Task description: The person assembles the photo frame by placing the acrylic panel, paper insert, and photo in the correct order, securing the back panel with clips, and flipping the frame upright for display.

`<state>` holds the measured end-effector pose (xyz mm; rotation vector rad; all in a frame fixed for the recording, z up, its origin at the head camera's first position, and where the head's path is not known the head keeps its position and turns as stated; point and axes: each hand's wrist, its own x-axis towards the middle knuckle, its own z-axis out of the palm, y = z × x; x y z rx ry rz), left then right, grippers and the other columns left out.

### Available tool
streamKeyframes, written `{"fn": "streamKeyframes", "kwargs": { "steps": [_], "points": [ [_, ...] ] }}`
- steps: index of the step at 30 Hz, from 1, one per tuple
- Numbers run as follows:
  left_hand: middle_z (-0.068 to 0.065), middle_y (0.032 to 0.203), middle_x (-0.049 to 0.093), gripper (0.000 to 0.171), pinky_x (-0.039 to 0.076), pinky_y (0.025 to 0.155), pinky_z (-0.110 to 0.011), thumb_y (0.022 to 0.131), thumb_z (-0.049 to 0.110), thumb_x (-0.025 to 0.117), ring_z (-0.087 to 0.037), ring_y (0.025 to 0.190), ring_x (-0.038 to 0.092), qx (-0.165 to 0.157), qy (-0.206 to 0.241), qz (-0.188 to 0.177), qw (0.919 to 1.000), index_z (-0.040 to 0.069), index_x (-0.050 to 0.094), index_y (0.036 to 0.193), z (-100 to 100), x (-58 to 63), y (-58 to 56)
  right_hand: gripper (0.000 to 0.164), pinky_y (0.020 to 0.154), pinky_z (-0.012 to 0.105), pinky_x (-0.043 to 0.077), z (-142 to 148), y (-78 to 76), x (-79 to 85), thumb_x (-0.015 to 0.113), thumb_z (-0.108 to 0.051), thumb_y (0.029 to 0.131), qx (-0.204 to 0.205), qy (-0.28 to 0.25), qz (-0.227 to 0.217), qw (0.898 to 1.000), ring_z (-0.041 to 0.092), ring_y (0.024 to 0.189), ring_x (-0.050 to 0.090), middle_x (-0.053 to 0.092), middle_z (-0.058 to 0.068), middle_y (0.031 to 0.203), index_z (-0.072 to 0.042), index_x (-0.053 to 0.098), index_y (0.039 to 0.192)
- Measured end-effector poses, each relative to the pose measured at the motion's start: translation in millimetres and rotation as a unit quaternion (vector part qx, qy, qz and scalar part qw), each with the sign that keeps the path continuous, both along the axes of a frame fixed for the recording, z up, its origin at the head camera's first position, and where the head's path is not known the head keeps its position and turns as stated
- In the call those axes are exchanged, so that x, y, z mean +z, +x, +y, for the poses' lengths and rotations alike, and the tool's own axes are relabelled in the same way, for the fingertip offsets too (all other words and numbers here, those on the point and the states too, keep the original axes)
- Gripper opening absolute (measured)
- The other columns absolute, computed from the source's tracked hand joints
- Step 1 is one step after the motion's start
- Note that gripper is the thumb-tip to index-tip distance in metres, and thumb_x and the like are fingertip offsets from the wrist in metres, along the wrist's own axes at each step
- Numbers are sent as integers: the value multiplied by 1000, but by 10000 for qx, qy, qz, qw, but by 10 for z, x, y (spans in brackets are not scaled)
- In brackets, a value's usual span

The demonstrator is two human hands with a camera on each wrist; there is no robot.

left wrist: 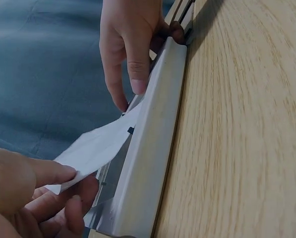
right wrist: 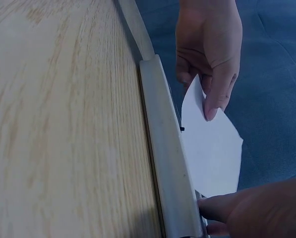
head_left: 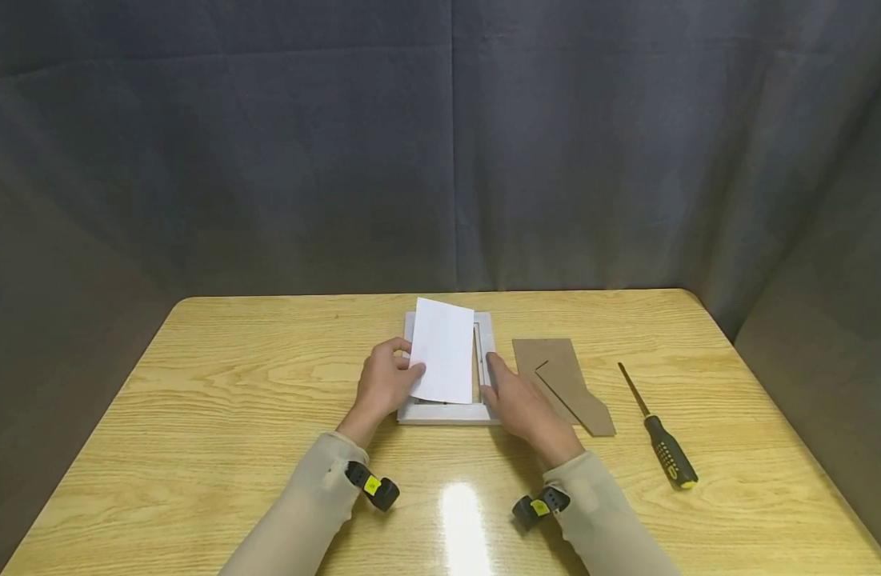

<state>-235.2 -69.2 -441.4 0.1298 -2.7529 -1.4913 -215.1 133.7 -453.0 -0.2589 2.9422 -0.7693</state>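
A white sheet of paper (head_left: 443,352) is tilted over the opening of a pale picture frame (head_left: 447,414) lying on the table. My left hand (head_left: 384,384) pinches the sheet by its left edge, between thumb and fingers. At the frame's right side, my right hand (head_left: 522,408) holds the rail, its thumb towards the inner edge. In the left wrist view, fingers of the right hand (left wrist: 133,29) curl at the frame's outer corner. A small dark tab (left wrist: 131,130) shows on the frame's inner edge. The paper hides most of the opening.
Right of the frame lies a brown backing board (head_left: 551,352) with a slanted dark line on it, close by my right hand. Farther right is a screwdriver (head_left: 666,452) with a black handle. A dark curtain (head_left: 440,160) hangs behind the wooden table (head_left: 253,384).
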Motion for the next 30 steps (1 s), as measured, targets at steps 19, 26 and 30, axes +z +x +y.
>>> {"fn": "streamKeyframes", "kwargs": {
  "steps": [19, 26, 30],
  "points": [
    [-8, 91, 70, 42, 50, 61, -32, 82, 19, 68, -15, 72, 63, -283, -556, -56, 9980, 11, 56, 121, 109, -25, -19, 62, 105, 46, 34, 4, 1, -18, 50, -26, 96, -42, 19, -26, 10000, 35, 128, 42, 38, 20, 147, -3, 27, 148],
    [-6, 79, 64, 78, 46, 51, -29, 81, 14, 69, -15, 60, 60, -475, -611, -7, 9970, 18, 30, 148, 142, -26, -23, 61, 103, 46, 36, -2, -2, -15, 49, -27, 96, -78, 96, -109, 9999, 35, 124, 47, 41, 22, 144, -4, 27, 149],
    [-4, 67, 58, 80, 40, 45, -27, 81, 13, 68, -14, 54, 54, -595, -790, 113, 9950, 15, 28, 150, 149, -35, -39, 61, 102, 47, 37, 3, -3, -7, 49, -26, 96, -18, 82, -36, 10000, 36, 123, 48, 42, 23, 143, -3, 27, 148]
  ]
}}
